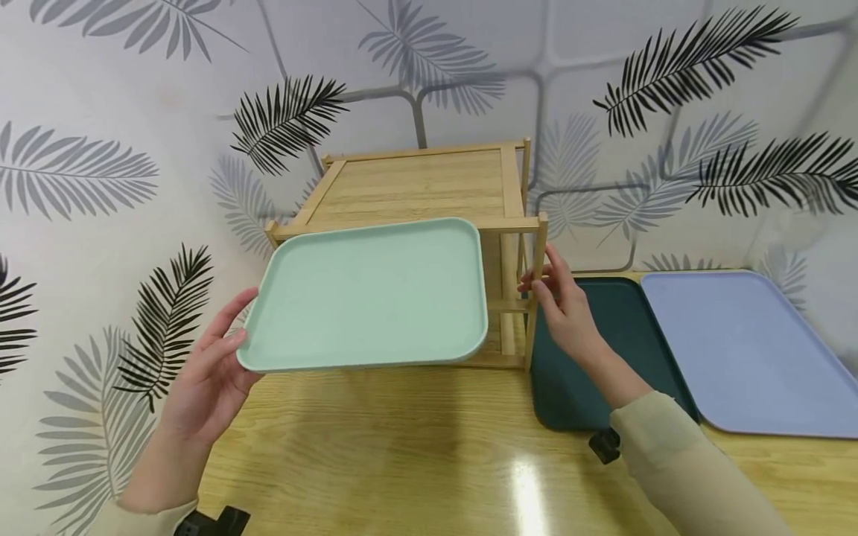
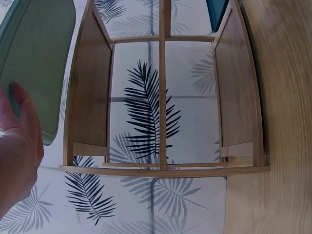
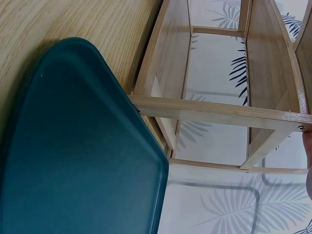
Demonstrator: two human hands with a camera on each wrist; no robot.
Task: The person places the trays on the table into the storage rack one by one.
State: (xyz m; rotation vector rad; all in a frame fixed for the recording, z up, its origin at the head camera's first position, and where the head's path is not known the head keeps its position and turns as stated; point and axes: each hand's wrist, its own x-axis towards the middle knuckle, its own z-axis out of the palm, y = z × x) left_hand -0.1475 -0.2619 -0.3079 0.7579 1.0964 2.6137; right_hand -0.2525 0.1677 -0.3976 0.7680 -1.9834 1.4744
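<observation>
A mint-green tray [image 1: 369, 298] is held up in front of the wooden shelf [image 1: 418, 182], its flat inside facing the head camera. My left hand [image 1: 211, 380] grips the tray by its left edge, thumb on the near side; in the left wrist view the fingers lie against the tray's underside [image 2: 41, 58]. At the shelf's right front post [image 1: 535, 313], my right hand [image 1: 566, 305] holds on, thumb in front and fingers reaching behind. The tray hides much of the shelf's front in the head view. Only a sliver of the right hand [image 3: 308, 158] shows in the right wrist view.
Right of the shelf a dark green tray [image 1: 603, 335] lies on the wooden table [image 1: 362, 447], close to the shelf's foot. Beyond it lies a lavender tray [image 1: 751, 350]. A leaf-patterned wall covering [image 1: 469, 45] rises behind the shelf.
</observation>
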